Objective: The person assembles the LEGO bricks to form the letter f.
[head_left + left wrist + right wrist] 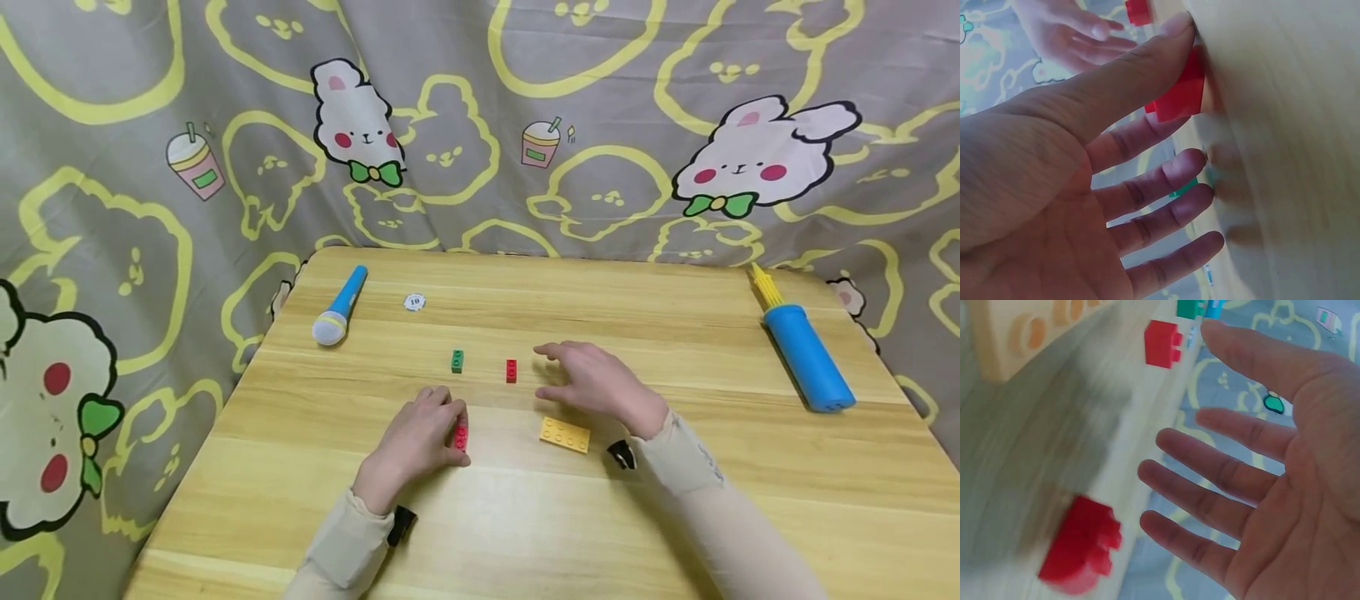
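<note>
My left hand (416,437) pinches a red toy brick (461,437) between thumb and index finger, low over the wooden table; its other fingers spread out in the left wrist view. With fingers spread, my right hand (592,379) hovers right of a small red brick (512,371) and holds nothing. A blurred red brick (1079,547) with a rounded side lies near that hand in the right wrist view; the head view does not show it. Between the hands and nearer to me lies a yellow brick (565,435). A small green brick (457,361) sits beyond my left hand.
At the table's (525,533) back left lie a blue toy microphone (341,307) and a white round chip (415,302) marked 10. On the right is a blue pump (808,358) with yellow sticks at its end. A patterned curtain (465,125) hangs behind.
</note>
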{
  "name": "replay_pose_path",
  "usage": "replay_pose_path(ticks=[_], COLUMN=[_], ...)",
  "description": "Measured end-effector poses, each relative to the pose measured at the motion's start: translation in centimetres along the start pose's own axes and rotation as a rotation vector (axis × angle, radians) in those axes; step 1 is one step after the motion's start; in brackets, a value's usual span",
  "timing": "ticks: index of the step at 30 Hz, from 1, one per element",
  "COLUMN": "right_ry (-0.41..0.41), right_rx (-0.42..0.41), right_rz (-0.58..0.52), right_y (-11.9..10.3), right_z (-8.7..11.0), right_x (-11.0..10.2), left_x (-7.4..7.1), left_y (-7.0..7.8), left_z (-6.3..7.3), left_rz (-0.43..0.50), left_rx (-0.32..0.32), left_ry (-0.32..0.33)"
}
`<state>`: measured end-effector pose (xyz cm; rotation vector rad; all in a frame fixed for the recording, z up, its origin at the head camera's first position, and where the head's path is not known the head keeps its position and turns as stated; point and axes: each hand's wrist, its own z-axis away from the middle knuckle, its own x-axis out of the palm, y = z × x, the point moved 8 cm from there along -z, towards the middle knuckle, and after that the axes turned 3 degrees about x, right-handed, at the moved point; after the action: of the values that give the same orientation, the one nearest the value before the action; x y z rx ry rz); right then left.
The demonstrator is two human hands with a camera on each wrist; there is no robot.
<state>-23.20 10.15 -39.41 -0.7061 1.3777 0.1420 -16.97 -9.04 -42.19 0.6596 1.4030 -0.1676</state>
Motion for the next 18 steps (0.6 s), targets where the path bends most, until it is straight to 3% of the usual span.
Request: replay_pose_path(ticks=[10, 18], right_ry=[-0.013, 0.025], right_rx=[0.077, 0.089], right_rz=[-0.015, -0.006], right_y=[0.4, 0.3], right_z=[-3.2, -4.0], right_x=[2.5, 3.3], left_x=[0.2, 0.0], left_y=[-0.3, -0.3], left_z=[0.1, 0.3], left_rz=[0.029, 0.062], left_rx=[-0.018, -0.001], left_ry=[-0.006, 0.011])
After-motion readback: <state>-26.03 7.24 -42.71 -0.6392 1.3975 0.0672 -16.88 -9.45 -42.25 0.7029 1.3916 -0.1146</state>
